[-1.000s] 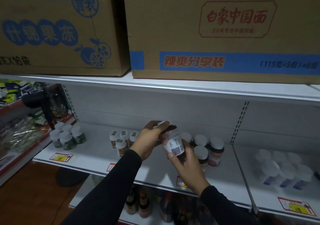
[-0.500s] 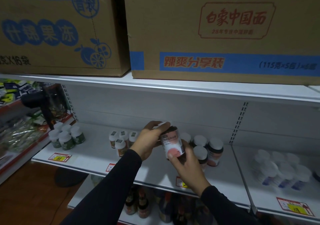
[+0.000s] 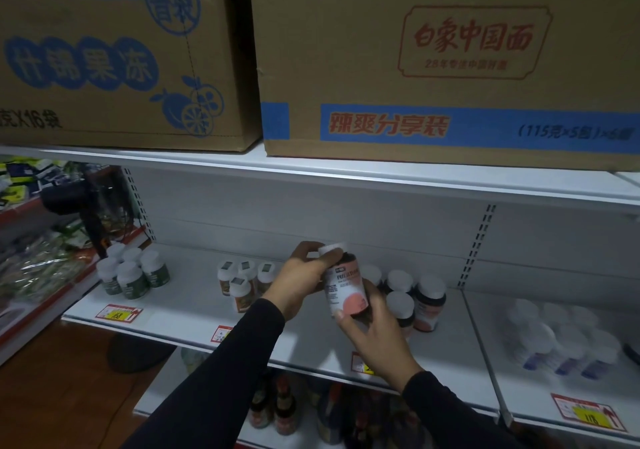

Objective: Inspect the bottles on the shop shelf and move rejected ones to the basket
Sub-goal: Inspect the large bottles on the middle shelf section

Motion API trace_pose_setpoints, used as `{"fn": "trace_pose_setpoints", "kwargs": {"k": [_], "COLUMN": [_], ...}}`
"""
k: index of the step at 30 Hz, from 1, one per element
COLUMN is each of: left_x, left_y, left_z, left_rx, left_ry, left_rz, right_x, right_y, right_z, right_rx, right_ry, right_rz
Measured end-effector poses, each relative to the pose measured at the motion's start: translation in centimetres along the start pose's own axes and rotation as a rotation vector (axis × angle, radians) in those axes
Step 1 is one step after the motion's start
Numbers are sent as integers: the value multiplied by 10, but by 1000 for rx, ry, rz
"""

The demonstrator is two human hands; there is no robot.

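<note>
The left hand (image 3: 300, 277) gripped the white cap and upper part of a dark bottle (image 3: 346, 284), fingers curled over its top, while the right hand (image 3: 375, 336) cupped the bottle's base from below, thumb and fingers wrapped around its lower wall. Both arms wore black sleeves. The bottle was held in the air, slightly tilted, above the white shelf (image 3: 194, 296), its white and pink label turned toward the camera.

Just behind the right hand, four similar white-capped bottles (image 3: 417, 298) stood on the shelf in a tight group. To the left stood a cluster of small orange-labelled bottles (image 3: 242, 280), and further left a cluster of green-labelled bottles (image 3: 133, 272). On the neighbouring shelf section to the right, a blurred group of white bottles (image 3: 561, 338) stood together. Two large cardboard boxes (image 3: 443, 61) sat on the shelf above. Price tags (image 3: 118, 313) lined the shelf's front edge.
</note>
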State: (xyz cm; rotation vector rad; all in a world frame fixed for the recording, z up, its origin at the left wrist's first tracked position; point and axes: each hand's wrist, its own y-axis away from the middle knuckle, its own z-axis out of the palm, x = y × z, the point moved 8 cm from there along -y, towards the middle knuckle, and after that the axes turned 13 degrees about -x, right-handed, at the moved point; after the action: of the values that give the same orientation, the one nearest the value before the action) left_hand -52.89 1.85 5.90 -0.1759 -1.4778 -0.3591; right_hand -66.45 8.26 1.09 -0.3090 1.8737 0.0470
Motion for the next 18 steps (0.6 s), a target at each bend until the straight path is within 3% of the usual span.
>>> {"fn": "trace_pose_setpoints", "kwargs": {"k": [5, 11, 18], "left_x": [-4, -27, -39], "left_y": [-1, 6, 9], "left_z": [-3, -3, -1], "left_rx": [33, 25, 0], "left_ry": [17, 337, 306], "left_rz": [-114, -327, -381], "right_x": [-9, -16, -21], "right_y": [1, 3, 5], "right_z": [-2, 2, 2], "right_rx": [19, -8, -9], "right_ry": [21, 69, 114], "right_rz": [-16, -35, -47]}}
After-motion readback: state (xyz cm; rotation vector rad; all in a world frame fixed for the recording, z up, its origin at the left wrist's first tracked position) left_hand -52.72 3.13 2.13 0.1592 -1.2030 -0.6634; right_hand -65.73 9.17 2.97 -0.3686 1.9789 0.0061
